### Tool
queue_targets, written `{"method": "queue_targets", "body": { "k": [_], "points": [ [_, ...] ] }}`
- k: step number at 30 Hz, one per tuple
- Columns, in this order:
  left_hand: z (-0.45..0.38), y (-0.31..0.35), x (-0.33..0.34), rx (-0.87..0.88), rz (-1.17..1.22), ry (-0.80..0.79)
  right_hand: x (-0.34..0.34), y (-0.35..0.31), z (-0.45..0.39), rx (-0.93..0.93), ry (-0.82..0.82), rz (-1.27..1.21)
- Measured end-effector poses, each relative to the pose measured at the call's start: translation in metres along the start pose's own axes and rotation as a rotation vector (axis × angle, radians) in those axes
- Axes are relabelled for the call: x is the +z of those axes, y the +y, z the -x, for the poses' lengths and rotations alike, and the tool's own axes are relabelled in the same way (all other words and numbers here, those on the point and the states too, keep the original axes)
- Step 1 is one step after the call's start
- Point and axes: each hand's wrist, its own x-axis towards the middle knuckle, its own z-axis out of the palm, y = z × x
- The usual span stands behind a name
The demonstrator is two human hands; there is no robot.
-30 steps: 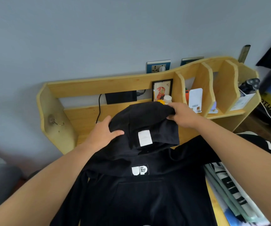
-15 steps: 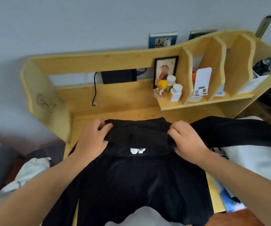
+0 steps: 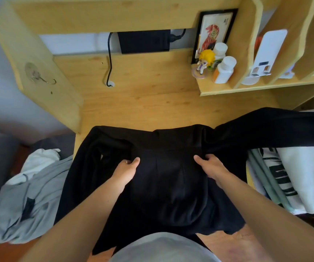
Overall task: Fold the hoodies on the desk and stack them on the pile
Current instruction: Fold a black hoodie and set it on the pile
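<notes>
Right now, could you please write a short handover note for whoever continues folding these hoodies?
Left hand: grips the black hoodie left of its middle.
Right hand: grips it right of the middle.
Black hoodie lies spread on the desk, its right sleeve draped over the pile on the right.
Done: hood tucked down.
Left: fold sleeves and body, stack it on the pile, then the grey hoodie off the desk's left edge.

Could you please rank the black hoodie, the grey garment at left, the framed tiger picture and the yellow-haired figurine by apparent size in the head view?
Largest to smallest, as they appear:
1. black hoodie
2. grey garment
3. framed tiger picture
4. yellow-haired figurine
The first two lie nearer the camera, which exaggerates their lead.
</notes>
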Motion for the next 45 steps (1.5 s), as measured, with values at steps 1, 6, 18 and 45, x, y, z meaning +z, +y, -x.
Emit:
{"method": "queue_targets", "body": {
  "k": [1, 6, 18, 45],
  "points": [
    [-0.003, 0.000, 0.004, 0.001, 0.025, -0.006, 0.003, -0.001, -0.004, 0.018, -0.004, -0.042],
    [-0.010, -0.003, -0.002, 0.156, 0.311, -0.003, 0.005, 0.006, -0.020, -0.092, 0.086, -0.177],
    [-0.056, 0.031, -0.063, 0.653, -0.884, 0.289, -0.014, -0.046, -0.039, -0.360, 0.207, 0.480],
    [-0.102, 0.113, -0.023, 0.368, -0.169, 0.204, 0.025, -0.109, -0.102, -0.278, 0.451, 0.193]
  ]
}}
